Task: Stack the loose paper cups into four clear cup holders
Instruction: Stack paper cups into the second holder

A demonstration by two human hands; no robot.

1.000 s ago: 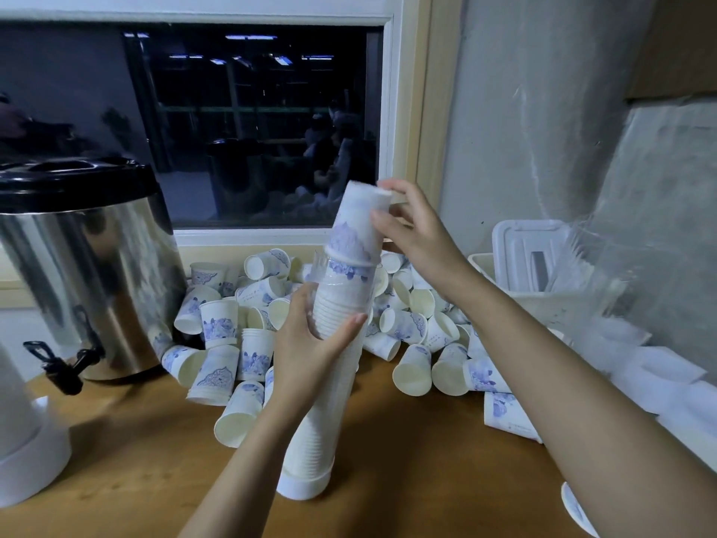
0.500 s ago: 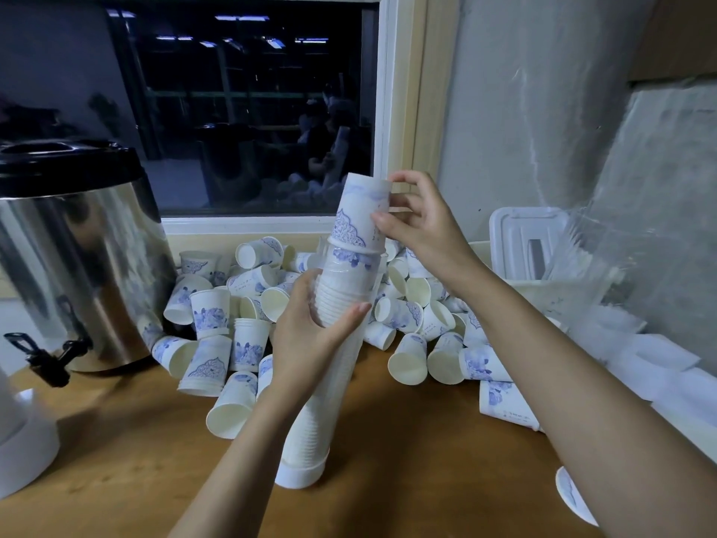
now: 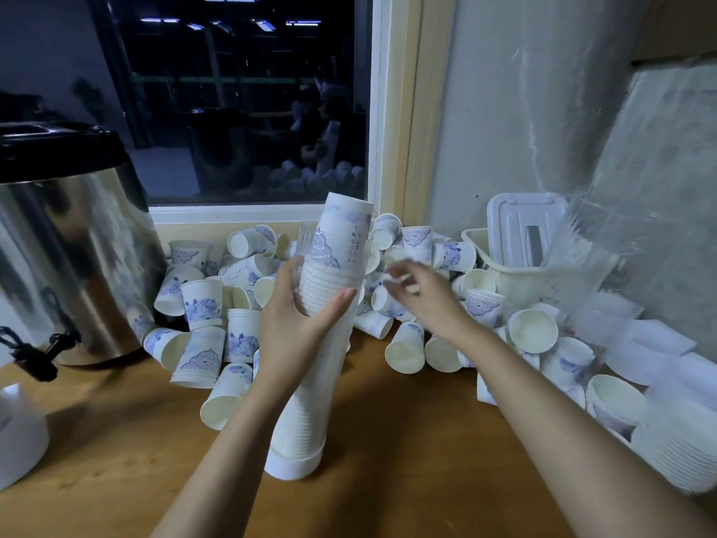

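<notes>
A tall stack of upside-down white paper cups with blue prints (image 3: 341, 246) stands in a clear cup holder with a white base (image 3: 293, 464) on the wooden counter. My left hand (image 3: 298, 324) grips the stack and holder around the middle. My right hand (image 3: 423, 297) hovers to the right of the stack over the pile of loose cups (image 3: 403, 347), blurred, fingers loosely spread and holding nothing. Another clear cup holder (image 3: 582, 242) leans at the right.
A steel drinks urn (image 3: 73, 242) with a black tap stands at the left. A cream plastic basket (image 3: 516, 281) with a white lid sits against the back wall. A lying cup stack (image 3: 675, 456) and white paper sheets (image 3: 659, 343) fill the right side.
My right hand let go of the top cup, now seated on the stack, and dropped down to the right toward the loose cups. My left hand kept its grip.
</notes>
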